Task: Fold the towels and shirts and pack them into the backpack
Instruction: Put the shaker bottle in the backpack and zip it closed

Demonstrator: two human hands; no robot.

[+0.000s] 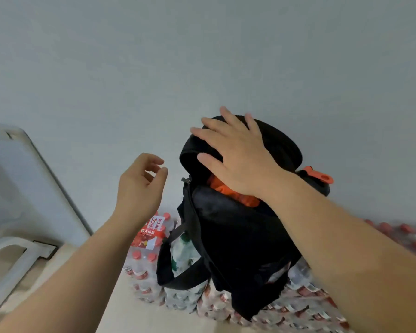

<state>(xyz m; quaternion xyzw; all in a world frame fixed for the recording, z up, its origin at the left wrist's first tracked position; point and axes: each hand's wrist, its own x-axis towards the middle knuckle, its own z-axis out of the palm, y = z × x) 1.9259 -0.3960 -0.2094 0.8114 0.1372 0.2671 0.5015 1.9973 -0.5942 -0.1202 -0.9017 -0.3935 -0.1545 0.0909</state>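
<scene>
My left hand (139, 188) and my right hand (240, 162) are both bare. The fingers (211, 138) of the right one are slim and fairly long, with smooth knuckles, and faint ridges run along the back of that hand toward them. The nails on both hands are too blurred to describe. My left forearm (65, 280) is bare skin all the way down to the lower edge of the view. My right forearm (346, 236) is bare as well, and looks much broader where the wide lens catches it close. Both wrists are uncovered skin, with soft creases where each hand begins.
</scene>
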